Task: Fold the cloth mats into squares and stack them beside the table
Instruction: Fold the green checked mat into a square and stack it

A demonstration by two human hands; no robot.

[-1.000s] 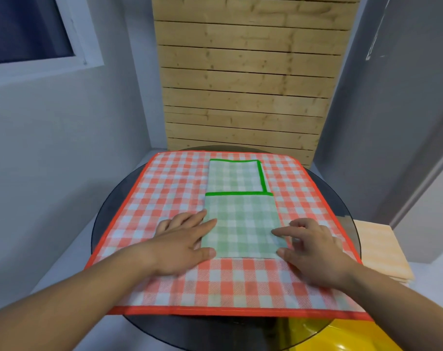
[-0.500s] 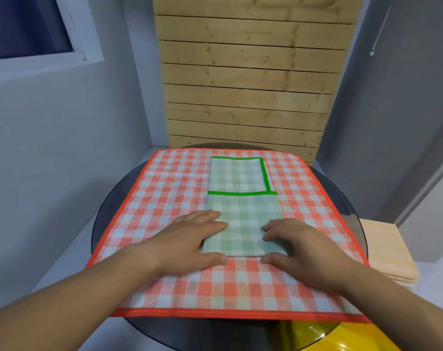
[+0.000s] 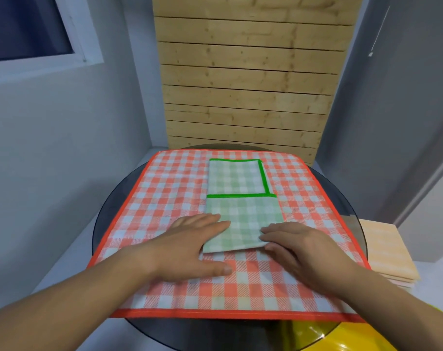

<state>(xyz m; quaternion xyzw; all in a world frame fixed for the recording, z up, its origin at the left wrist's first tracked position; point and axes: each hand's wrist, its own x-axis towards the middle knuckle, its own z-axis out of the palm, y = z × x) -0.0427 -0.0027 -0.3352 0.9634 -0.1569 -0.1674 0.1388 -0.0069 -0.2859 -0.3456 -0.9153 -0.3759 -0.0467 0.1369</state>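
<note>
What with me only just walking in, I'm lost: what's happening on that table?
A person is folding a green mat, now a long strip rather than a square, on a red mat spread over the table. The left hand presses flat on its near left side; the right hand rests at its near right corner, pinching or not I cannot tell. Folded orange mats lie stacked right of the table.

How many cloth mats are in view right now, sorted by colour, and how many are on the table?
Green checked mat: 1, part folded, on the table
Red checked mat: 1, spread flat under the green one
Pale orange folded mats: 1 stack beside the table; layers too thin to count
Total: 2 mats on the table, plus 1 stack
</note>
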